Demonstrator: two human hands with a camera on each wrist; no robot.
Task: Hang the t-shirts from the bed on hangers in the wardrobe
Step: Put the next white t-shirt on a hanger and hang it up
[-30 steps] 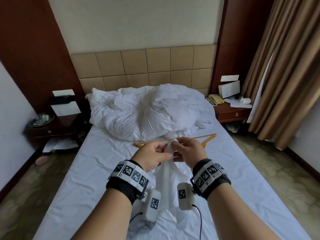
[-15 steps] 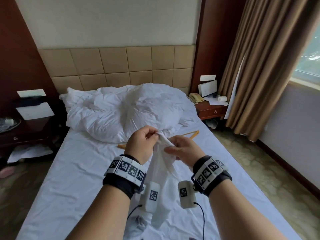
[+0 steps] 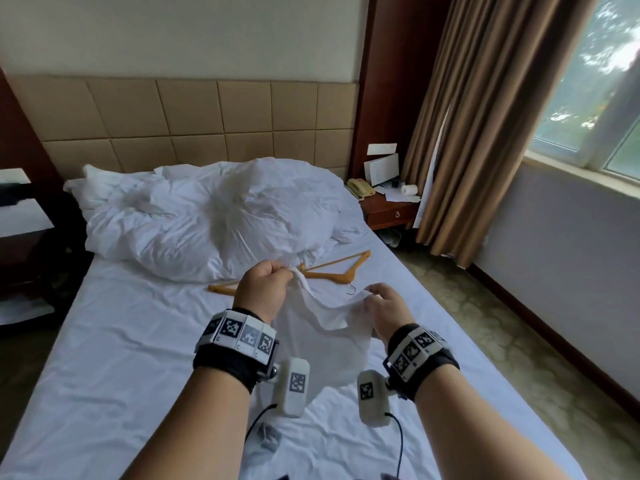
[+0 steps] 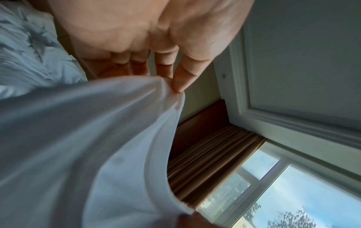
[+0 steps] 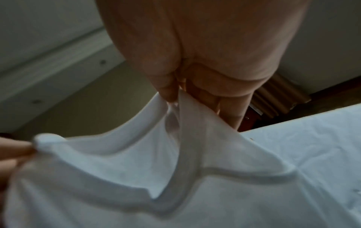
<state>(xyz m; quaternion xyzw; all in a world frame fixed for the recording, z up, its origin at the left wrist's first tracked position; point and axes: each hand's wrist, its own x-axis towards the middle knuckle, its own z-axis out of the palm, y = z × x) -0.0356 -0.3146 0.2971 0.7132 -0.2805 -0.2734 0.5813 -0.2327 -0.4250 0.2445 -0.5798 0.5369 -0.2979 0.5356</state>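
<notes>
White t-shirt (image 3: pixel 325 337) held up over the bed (image 3: pixel 121 341), left hand (image 3: pixel 264 289) and right hand (image 3: pixel 384 311) each pinching its neckline; wooden hanger (image 3: pixel 332 273) lies on the sheet behind.

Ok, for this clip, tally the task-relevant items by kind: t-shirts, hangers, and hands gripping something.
White t-shirt: 1, held up over the bed by both hands
Wooden hanger: 1, lying on the sheet beyond the hands
Hands gripping cloth: 2, left hand and right hand
Total: 4
</notes>
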